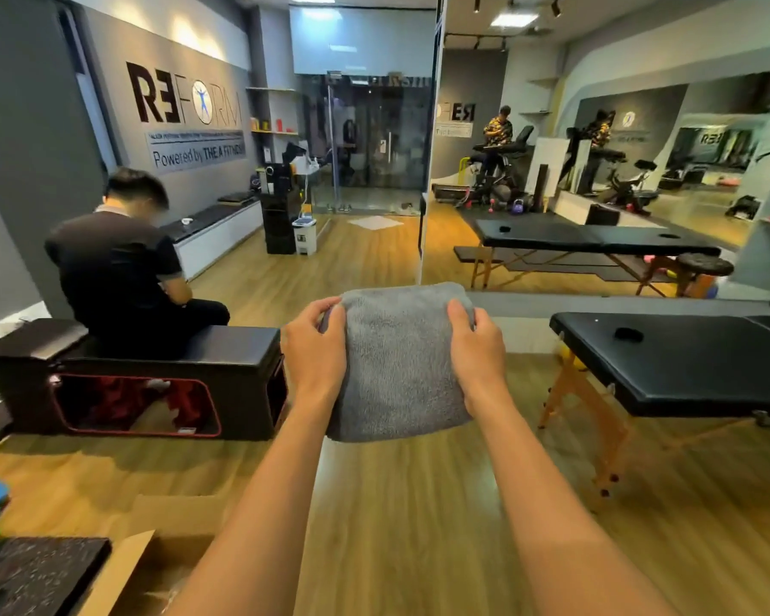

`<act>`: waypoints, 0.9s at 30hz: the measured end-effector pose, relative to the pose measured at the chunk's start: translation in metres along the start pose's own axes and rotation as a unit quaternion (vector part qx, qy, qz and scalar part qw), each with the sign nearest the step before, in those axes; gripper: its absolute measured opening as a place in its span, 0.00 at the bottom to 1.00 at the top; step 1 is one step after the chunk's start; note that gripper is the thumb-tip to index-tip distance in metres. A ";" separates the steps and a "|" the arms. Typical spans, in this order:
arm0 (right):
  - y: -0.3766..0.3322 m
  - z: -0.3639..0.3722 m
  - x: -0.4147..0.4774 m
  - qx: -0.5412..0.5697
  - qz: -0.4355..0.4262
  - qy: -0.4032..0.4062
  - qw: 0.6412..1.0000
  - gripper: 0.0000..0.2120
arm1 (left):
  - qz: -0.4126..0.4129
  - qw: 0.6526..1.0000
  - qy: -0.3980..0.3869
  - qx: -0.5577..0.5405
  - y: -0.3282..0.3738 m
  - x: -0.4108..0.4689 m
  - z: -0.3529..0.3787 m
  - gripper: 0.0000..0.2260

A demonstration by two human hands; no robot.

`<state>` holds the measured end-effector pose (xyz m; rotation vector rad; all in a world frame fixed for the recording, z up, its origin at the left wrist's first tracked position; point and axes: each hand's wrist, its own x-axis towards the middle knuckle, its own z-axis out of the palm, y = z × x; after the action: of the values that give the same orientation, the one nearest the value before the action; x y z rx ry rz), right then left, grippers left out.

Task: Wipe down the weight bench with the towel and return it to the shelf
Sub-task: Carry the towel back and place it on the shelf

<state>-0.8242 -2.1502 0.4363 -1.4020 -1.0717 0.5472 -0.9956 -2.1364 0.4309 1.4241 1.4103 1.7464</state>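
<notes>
A folded grey towel (403, 362) hangs in the air in front of me at the centre of the view, above the wooden floor. My left hand (316, 349) grips its upper left edge and my right hand (474, 344) grips its upper right edge, fingers curled over the top. A black padded bench on wooden legs (676, 371) stands to the right, about an arm's length from the towel. Wall shelves (273, 132) with small yellow and red items are far back, left of the glass door.
A person in black sits on a low black storage box (236, 349) to the left. A mirror wall on the right reflects the padded bench (596, 237) and gym gear. A cardboard box (121, 571) and a dark mat (36, 575) lie at bottom left.
</notes>
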 end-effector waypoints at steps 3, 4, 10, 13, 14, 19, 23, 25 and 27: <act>0.002 0.035 0.068 -0.004 0.008 0.004 1.000 0.18 | 0.001 1.000 -0.011 -0.009 -0.019 0.075 0.035 0.09; 0.003 0.048 0.091 -0.009 0.008 0.006 1.000 0.18 | 0.002 1.000 -0.013 -0.010 -0.026 0.099 0.048 0.09; 0.036 0.129 0.246 -0.009 0.002 0.001 1.000 0.17 | -0.005 1.000 -0.011 -0.011 -0.090 0.241 0.130 0.07; 0.062 0.176 0.333 0.004 0.002 -0.012 1.000 0.18 | 0.002 1.000 -0.005 0.001 -0.126 0.319 0.174 0.07; 0.069 0.193 0.364 0.008 0.003 -0.017 1.000 0.18 | 0.003 1.000 -0.001 0.006 -0.138 0.347 0.190 0.07; 0.081 0.272 0.526 0.033 -0.016 -0.032 0.999 0.17 | -0.002 1.000 0.019 0.025 -0.181 0.496 0.269 0.09; 0.094 0.335 0.638 0.043 -0.011 -0.042 0.998 0.18 | 0.001 0.999 0.022 0.038 -0.216 0.605 0.321 0.09; 0.106 0.370 0.695 0.051 -0.009 -0.041 0.998 0.17 | 0.012 0.999 0.021 0.049 -0.238 0.664 0.348 0.09; 0.118 0.409 0.751 0.054 -0.012 -0.035 0.998 0.15 | 0.022 0.998 0.017 0.054 -0.263 0.724 0.374 0.08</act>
<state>-0.7915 -1.2885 0.4626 -1.2809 -1.0982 0.6320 -0.9652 -1.2812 0.4676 1.4986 1.5230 1.7528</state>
